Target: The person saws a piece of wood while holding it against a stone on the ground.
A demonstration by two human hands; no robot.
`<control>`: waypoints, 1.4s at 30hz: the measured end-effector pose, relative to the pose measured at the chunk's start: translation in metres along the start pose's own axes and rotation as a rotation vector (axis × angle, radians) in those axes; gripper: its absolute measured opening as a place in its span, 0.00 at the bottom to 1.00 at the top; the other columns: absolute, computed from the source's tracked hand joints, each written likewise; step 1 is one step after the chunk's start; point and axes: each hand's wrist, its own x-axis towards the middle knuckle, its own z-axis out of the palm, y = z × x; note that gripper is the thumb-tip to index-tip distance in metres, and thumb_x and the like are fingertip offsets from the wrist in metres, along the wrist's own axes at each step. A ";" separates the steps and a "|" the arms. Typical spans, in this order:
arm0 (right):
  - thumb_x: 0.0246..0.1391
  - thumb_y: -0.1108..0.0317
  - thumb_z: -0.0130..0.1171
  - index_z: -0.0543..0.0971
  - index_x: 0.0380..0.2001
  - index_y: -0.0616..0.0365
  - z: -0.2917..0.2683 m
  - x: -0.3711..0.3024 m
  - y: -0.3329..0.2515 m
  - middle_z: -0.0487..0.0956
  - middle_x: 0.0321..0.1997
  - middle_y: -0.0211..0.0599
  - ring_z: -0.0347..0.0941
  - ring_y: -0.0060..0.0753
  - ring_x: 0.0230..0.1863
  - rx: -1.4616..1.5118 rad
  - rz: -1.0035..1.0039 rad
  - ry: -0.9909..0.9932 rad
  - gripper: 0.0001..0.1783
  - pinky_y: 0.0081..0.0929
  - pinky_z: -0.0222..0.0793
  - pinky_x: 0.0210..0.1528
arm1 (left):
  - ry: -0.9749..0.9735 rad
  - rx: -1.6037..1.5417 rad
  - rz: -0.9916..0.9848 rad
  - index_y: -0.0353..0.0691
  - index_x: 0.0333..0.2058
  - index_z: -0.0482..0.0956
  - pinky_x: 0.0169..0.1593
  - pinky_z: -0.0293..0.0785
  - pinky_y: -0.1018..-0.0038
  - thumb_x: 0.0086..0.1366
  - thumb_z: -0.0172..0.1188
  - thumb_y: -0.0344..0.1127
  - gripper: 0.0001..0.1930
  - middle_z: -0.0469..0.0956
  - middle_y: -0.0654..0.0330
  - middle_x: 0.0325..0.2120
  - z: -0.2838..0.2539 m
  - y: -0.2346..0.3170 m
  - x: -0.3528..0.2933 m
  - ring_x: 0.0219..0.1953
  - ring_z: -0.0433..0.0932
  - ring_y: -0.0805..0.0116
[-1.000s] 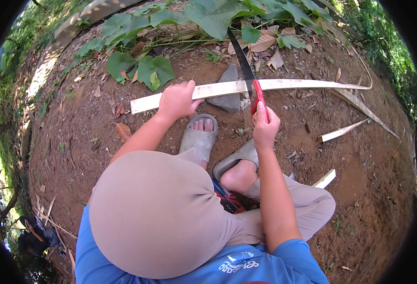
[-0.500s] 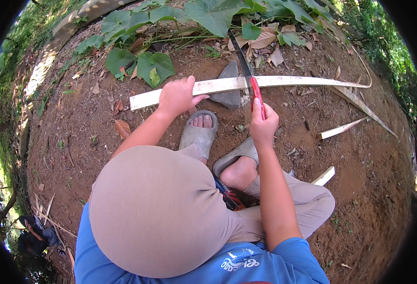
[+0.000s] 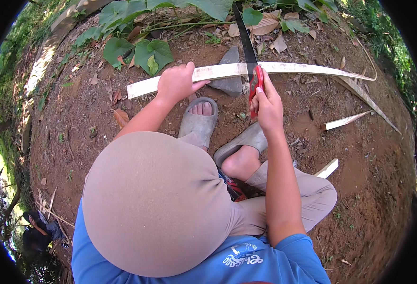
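Note:
A long pale strip of wood point(image 3: 303, 68) lies across a flat grey stone point(image 3: 228, 86) in front of my feet. My left hand point(image 3: 176, 84) is closed over the strip near its left end, with the thumb pointing right. In my right hand point(image 3: 269, 108) is a hand saw point(image 3: 247, 40) with a red handle and a long, dark, narrow blade. The blade crosses the strip just right of the stone and points away from me; whether it bites into the wood cannot be made out. Leaves hide part of its far end.
Broad-leaved vines point(image 3: 152, 54) and dry leaves point(image 3: 264, 26) lie beyond the strip. Cut wood pieces point(image 3: 345, 121) are on the bare soil at right. My sandalled feet point(image 3: 198, 116) are close to the stone. Another person point(image 3: 40, 232) shows at far lower left.
The saw's handle has rolled in my right hand, showing its broad side now, and my fingers sit differently on it. My left hand keeps its place on the strip. The whole view has shifted slightly.

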 end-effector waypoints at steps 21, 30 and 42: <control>0.80 0.62 0.61 0.83 0.68 0.61 0.007 0.015 -0.012 0.91 0.45 0.65 0.88 0.77 0.52 -0.341 0.189 0.134 0.22 0.61 0.81 0.56 | -0.045 0.041 -0.003 0.39 0.37 0.83 0.35 0.89 0.56 0.71 0.72 0.77 0.38 0.89 0.49 0.28 -0.001 -0.001 0.000 0.29 0.92 0.48; 0.82 0.53 0.62 0.84 0.63 0.58 0.018 0.016 -0.017 0.89 0.45 0.68 0.86 0.77 0.51 -0.812 0.024 0.158 0.21 0.62 0.79 0.57 | -0.045 0.039 -0.006 0.40 0.36 0.83 0.35 0.89 0.57 0.71 0.71 0.77 0.38 0.90 0.49 0.28 0.000 0.000 0.000 0.29 0.93 0.48; 0.78 0.67 0.64 0.59 0.89 0.49 0.002 0.039 -0.022 0.89 0.65 0.65 0.87 0.75 0.63 -0.970 -0.038 0.037 0.43 0.62 0.82 0.67 | 0.017 -0.006 0.007 0.39 0.33 0.81 0.34 0.88 0.55 0.68 0.76 0.74 0.37 0.88 0.48 0.25 0.001 -0.002 -0.001 0.27 0.91 0.45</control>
